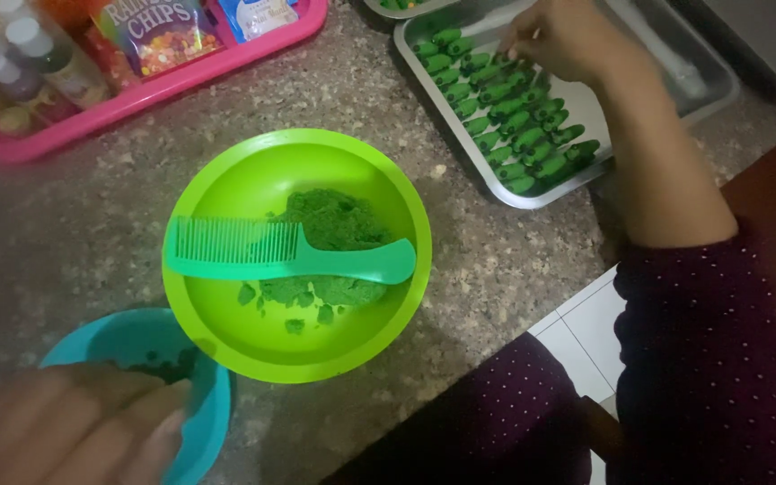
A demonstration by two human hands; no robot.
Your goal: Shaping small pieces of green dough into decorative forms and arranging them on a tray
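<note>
Our left hand (pixel 74 427) (blurred, fingers loosely together, whether it grips anything we cannot tell) rests at the blue bowl (pixel 195 382), which sits just beside it on the counter (pixel 74 233). Right of that hand stands the green bowl (pixel 226 193), touching the blue one, with dough (pixel 334 220) inside and a comb (pixel 280 251) lying across it. Farther right, our right hand (pixel 563 40) has its fingers pinched together over the tray (pixel 455 121), above rows of green pieces (pixel 514 117).
</note>
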